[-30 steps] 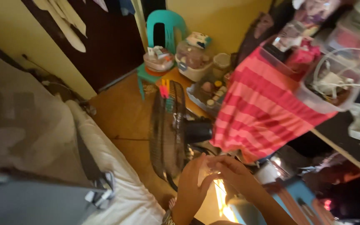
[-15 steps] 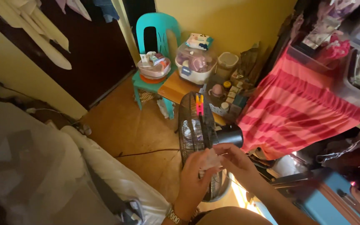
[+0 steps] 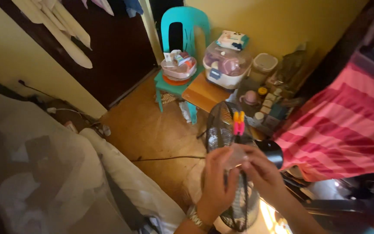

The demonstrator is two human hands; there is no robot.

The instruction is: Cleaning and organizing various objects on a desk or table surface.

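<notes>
Both hands pinch a small pale wad (image 3: 235,157) between them, left hand (image 3: 218,182) and right hand (image 3: 260,173) equally near, just before the upright fan (image 3: 228,138).

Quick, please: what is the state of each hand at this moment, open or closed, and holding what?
Left hand: closed on a small crumpled whitish piece, in front of the fan.
Right hand: pinching the same piece from the other side.
</notes>
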